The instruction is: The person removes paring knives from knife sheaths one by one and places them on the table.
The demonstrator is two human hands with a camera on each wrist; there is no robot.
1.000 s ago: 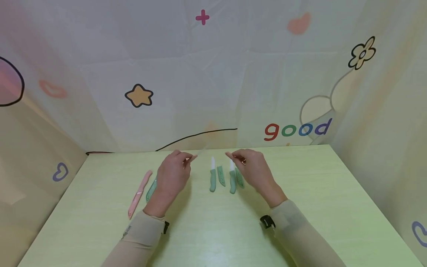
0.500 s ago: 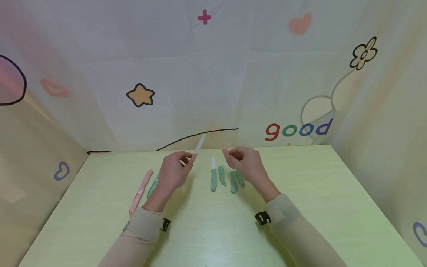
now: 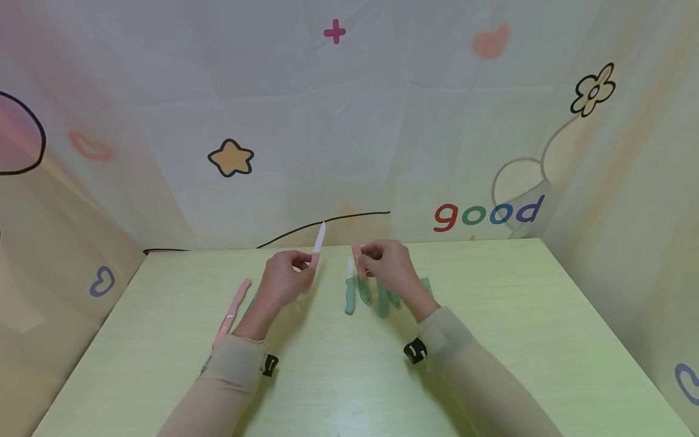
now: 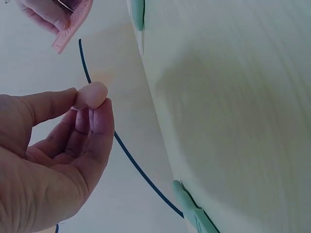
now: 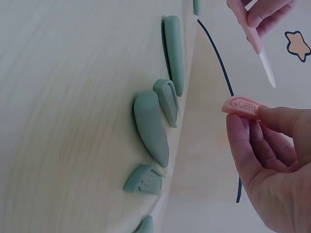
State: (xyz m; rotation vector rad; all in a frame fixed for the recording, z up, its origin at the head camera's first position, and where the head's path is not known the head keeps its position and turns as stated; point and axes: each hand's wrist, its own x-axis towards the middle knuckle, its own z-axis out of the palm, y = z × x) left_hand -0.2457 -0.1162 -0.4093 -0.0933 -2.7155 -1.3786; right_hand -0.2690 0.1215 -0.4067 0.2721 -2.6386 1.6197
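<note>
Pink colours one knife point(image 3: 318, 245) the left hand point(image 3: 284, 279) pinches and one sheath point(image 3: 358, 261) the right hand point(image 3: 390, 264) pinches, near two green handles point(image 3: 350, 296).

The place looked like a makeshift tabletop booth, much like a small recording set; the room beyond it could not be told. A creased fabric backdrop point(image 3: 349, 133) hung directly behind a pale green wood-grain table point(image 3: 546, 364), with printed side drapes point(image 3: 655, 230) enclosing both sides. Its cartoon prints included an orange star point(image 3: 231, 158), a flower point(image 3: 593, 91), a peach heart point(image 3: 491, 41) and multicoloured "good" lettering point(image 3: 488, 213).
</note>
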